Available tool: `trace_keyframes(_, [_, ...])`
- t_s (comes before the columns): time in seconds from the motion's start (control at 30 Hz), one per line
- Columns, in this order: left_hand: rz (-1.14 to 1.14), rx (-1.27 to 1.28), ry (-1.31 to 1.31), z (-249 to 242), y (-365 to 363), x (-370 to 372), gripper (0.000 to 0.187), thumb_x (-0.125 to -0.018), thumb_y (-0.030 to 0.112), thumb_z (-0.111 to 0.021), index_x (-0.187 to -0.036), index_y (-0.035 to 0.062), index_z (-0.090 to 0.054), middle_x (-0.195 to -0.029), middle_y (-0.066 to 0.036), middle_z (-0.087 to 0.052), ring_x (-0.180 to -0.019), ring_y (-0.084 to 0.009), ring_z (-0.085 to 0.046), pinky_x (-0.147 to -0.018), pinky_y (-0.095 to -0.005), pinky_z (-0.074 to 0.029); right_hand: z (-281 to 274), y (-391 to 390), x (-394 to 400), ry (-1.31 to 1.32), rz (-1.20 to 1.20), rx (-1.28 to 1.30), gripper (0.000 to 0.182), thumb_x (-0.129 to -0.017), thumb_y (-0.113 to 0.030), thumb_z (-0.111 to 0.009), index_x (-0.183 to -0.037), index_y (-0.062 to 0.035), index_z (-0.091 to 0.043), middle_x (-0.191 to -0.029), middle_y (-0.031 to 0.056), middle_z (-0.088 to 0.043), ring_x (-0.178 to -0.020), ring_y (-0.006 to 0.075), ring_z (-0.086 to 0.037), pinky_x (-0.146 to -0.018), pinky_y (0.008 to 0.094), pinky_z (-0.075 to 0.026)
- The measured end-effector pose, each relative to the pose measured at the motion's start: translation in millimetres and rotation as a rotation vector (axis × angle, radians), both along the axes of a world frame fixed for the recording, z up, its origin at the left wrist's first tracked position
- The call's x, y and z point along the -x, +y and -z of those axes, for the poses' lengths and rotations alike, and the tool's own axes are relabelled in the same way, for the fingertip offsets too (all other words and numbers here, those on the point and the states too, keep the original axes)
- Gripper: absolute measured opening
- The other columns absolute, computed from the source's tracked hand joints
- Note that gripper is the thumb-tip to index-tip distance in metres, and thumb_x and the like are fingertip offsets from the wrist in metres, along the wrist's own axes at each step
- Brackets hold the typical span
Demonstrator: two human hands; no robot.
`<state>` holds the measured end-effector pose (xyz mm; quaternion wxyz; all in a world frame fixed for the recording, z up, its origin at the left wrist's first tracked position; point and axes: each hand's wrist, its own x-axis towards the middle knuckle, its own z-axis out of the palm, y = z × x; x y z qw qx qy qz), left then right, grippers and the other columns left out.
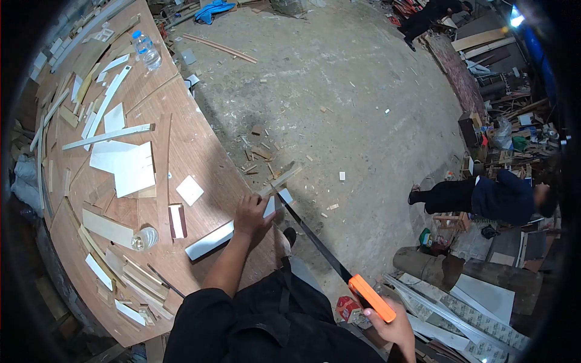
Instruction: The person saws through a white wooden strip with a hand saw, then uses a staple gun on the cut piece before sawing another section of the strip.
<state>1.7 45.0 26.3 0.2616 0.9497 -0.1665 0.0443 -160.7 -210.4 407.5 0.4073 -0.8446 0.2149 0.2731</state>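
Note:
My left hand (pixel 251 215) presses down on a long white strip (pixel 210 241) at the edge of the wooden table (pixel 206 175), its fingers wrapped over the strip. The strip's end sticks out past the table edge. My right hand (pixel 390 323) grips the orange handle (pixel 371 297) of a handsaw at the lower right. From the handle the dark saw blade (pixel 316 240) runs up and left to the strip's overhanging end, just beyond my left hand. A narrow wooden piece (pixel 284 177) lies beside the blade tip.
White offcuts (pixel 130 166), wood strips and two plastic bottles (pixel 147 51) (pixel 144 239) lie on the table. One person (pixel 496 196) is at the right, another (pixel 426 21) at the upper right. Scraps dot the concrete floor (pixel 339 109); boards (pixel 460 308) lie at the lower right.

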Motion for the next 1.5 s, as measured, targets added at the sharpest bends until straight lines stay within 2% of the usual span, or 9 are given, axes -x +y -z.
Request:
trace_keyframes(0.07, [0.067,-0.049,-0.026,-3,1,1,0.053,-0.076,0.047,-0.076,-0.113,0.0100,-0.065,-0.095,-0.008,-0.058,-0.089,-0.0284,-0.057,-0.081,-0.0412,-0.048,-7,-3,-5,0.090,0.014,-0.028,0.032,-0.093,-0.023,-0.072,-0.115,-0.0016,-0.067,-0.090,0.0106,-0.072,-0.080,0.0165,-0.067,-0.077,0.0296,-0.052])
trace_keyframes(0.17, [0.054,-0.062,-0.044,-8,0,0,0.052,-0.076,0.049,-0.076,-0.109,0.0098,-0.065,-0.095,-0.007,-0.058,-0.090,-0.0285,-0.057,-0.081,-0.0422,-0.048,-10,-3,-12,0.083,-0.016,0.031,0.033,-0.093,-0.025,-0.071,-0.116,-0.0014,-0.066,-0.091,0.0111,-0.072,-0.081,0.0174,-0.068,-0.077,0.0307,-0.052])
trace_keyframes(0.33, [0.033,0.027,-0.053,1,-1,3,0.053,-0.077,0.049,-0.075,-0.110,0.0093,-0.065,-0.096,-0.008,-0.058,-0.093,-0.0279,-0.058,-0.082,-0.0418,-0.048,-15,-1,-42,0.136,0.055,0.088,0.029,-0.092,-0.027,-0.073,-0.102,-0.0004,-0.066,-0.074,0.0090,-0.062,-0.067,0.0175,-0.058,-0.066,0.0334,-0.048])
trace_keyframes(0.8, [-0.115,0.140,0.113,-18,-4,0,0.049,-0.081,0.039,-0.074,-0.116,0.0051,-0.064,-0.104,-0.011,-0.059,-0.097,-0.0296,-0.057,-0.088,-0.0422,-0.046,-25,34,-120,0.237,-0.176,0.135,0.034,-0.094,-0.034,-0.070,-0.109,-0.0030,-0.066,-0.076,0.0089,-0.064,-0.070,0.0170,-0.059,-0.068,0.0325,-0.049])
trace_keyframes(0.97, [-0.100,0.133,0.006,-6,-4,-1,0.052,-0.076,0.037,-0.079,-0.116,0.0060,-0.065,-0.097,-0.010,-0.058,-0.090,-0.0296,-0.058,-0.080,-0.0415,-0.048,-32,26,-160,0.112,-0.314,0.150,0.038,-0.093,-0.035,-0.071,-0.110,-0.0021,-0.066,-0.075,0.0084,-0.062,-0.070,0.0157,-0.057,-0.067,0.0335,-0.049])
trace_keyframes(1.17, [-0.116,0.134,0.035,-3,-4,0,0.052,-0.078,0.040,-0.077,-0.115,0.0053,-0.065,-0.101,-0.011,-0.059,-0.093,-0.0306,-0.058,-0.083,-0.0428,-0.047,-44,37,-225,0.303,-0.345,0.094,0.031,-0.094,-0.031,-0.070,-0.103,-0.0012,-0.064,-0.071,0.0058,-0.059,-0.065,0.0135,-0.056,-0.061,0.0321,-0.046])
trace_keyframes(1.27, [-0.108,0.126,0.060,0,-4,1,0.051,-0.080,0.041,-0.075,-0.115,0.0048,-0.065,-0.103,-0.012,-0.060,-0.095,-0.0312,-0.058,-0.085,-0.0430,-0.047,-39,41,-228,0.317,-0.075,-0.051,0.025,-0.094,-0.024,-0.071,-0.096,-0.0009,-0.063,-0.065,-0.0003,-0.055,-0.056,0.0089,-0.051,-0.053,0.0282,-0.041])
trace_keyframes(1.4, [-0.103,0.106,0.026,-11,-1,-2,0.052,-0.082,0.042,-0.073,-0.117,0.0042,-0.064,-0.103,-0.012,-0.060,-0.096,-0.0313,-0.058,-0.086,-0.0428,-0.047,-39,43,-202,0.054,-0.257,0.225,0.026,-0.091,-0.022,-0.073,-0.097,0.0008,-0.063,-0.074,0.0045,-0.059,-0.072,0.0111,-0.055,-0.065,0.0299,-0.045])
trace_keyframes(1.5, [-0.116,0.113,0.074,-15,-4,-1,0.053,-0.081,0.041,-0.074,-0.117,0.0036,-0.064,-0.102,-0.012,-0.060,-0.097,-0.0309,-0.058,-0.085,-0.0426,-0.047,-33,31,-193,0.144,-0.038,0.190,0.027,-0.090,-0.023,-0.073,-0.098,0.0008,-0.063,-0.074,0.0061,-0.058,-0.071,0.0118,-0.054,-0.065,0.0303,-0.046])
